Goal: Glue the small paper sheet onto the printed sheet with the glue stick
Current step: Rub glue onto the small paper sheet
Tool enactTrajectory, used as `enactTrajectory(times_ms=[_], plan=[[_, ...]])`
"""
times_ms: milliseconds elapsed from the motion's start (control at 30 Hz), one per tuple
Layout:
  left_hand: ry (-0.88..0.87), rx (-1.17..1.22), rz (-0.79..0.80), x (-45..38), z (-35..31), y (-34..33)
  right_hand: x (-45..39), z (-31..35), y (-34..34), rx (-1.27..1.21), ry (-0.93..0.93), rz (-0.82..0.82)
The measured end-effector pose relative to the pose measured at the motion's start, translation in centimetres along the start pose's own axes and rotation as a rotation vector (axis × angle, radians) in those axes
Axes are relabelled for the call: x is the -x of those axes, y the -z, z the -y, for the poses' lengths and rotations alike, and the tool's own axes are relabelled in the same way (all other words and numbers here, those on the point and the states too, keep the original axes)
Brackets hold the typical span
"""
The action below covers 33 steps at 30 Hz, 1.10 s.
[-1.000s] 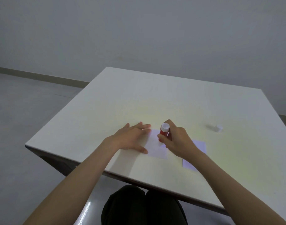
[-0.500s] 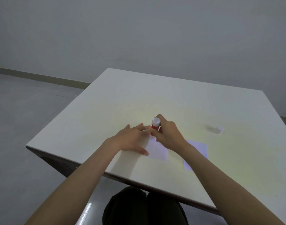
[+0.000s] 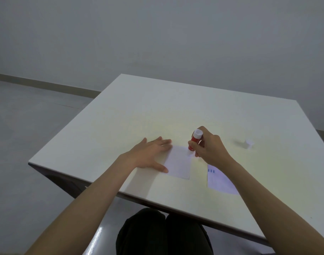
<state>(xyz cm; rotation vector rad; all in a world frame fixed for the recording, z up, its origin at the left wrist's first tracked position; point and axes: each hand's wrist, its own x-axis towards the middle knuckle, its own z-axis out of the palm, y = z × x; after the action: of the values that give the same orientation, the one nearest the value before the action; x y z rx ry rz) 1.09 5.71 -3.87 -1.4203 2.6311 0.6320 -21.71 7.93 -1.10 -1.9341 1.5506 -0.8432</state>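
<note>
Red-bodied, the glue stick [image 3: 195,140] is clamped in the right hand [image 3: 209,147] and pressed onto the far right corner of the small sheet [image 3: 178,162], which is pinned flat under the spread left hand [image 3: 151,153]. The printed sheet [image 3: 219,180] lies apart, to the right. The thin corner could be dragged or creased if the stick catches.

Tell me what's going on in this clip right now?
A person sits at a white table, gluing paper. The left hand lies flat, pinning the small paper sheet by its left edge. The right hand holds the red glue stick with its lower end down at the sheet's far right corner. The printed sheet lies apart to the right, and the white cap stands farther off.
</note>
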Motion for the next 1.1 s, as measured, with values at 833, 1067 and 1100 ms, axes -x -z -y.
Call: enactTrajectory(times_ms=[833, 1067, 1100], plan=[[0.039, 0.023, 0.032, 0.2, -0.4, 0.1, 5.4, 2.4, -1.2, 0.169, 0.260, 0.145], [0.036, 0.019, 0.038, 0.2, -0.6, 0.3, 5.7, 3.3, 0.0, -0.013, 0.098, 0.198], [0.028, 0.011, 0.029, 0.2, -0.6, 0.4, 5.6, 3.5, 0.5, -0.117, 0.047, 0.154]])
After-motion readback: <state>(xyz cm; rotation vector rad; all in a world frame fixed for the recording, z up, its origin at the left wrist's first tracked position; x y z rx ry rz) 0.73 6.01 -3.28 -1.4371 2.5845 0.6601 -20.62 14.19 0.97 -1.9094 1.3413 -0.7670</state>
